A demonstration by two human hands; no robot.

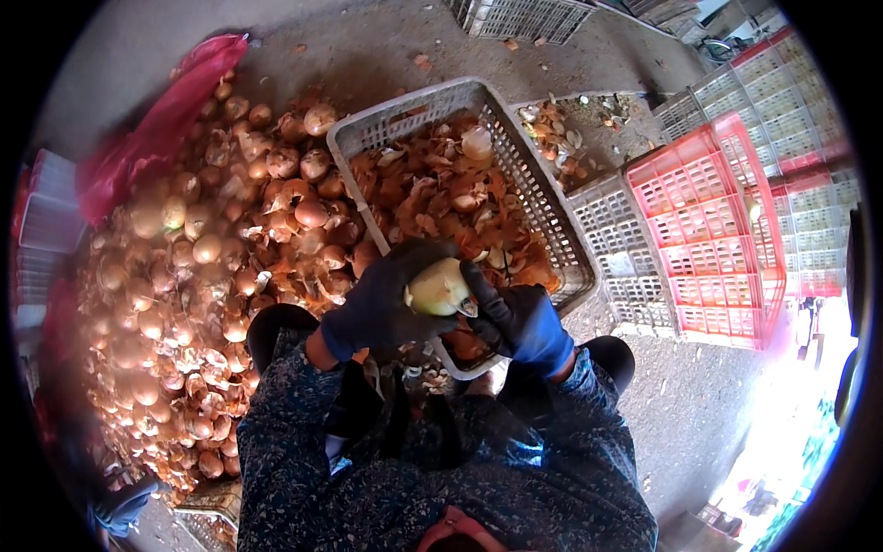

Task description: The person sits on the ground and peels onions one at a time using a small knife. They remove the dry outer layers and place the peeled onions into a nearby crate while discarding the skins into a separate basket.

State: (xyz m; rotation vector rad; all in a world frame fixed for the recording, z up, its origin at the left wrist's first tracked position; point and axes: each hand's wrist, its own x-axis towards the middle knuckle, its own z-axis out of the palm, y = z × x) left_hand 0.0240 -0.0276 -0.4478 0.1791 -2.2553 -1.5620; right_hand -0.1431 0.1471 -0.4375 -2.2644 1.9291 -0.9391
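Observation:
A pale, peeled onion (437,286) is held between my two gloved hands above the near part of a grey plastic crate (360,196). My left hand (393,297), in a dark blue glove, wraps round the onion's left side. My right hand (507,310), also gloved, has its fingers against the onion's right side, by a small blade-like tip (468,307); whether that is a knife or a flap of skin, I cannot tell. Brown onion skins (428,193) fill much of the crate, with an onion (477,143) lying on top of them.
A large heap of unpeeled onions (207,248) spreads to the left, with a red mesh sack (155,138) at its far edge. Red plastic crates (710,228) and a grey crate (621,255) stand at the right. Another grey crate (521,19) is at the top.

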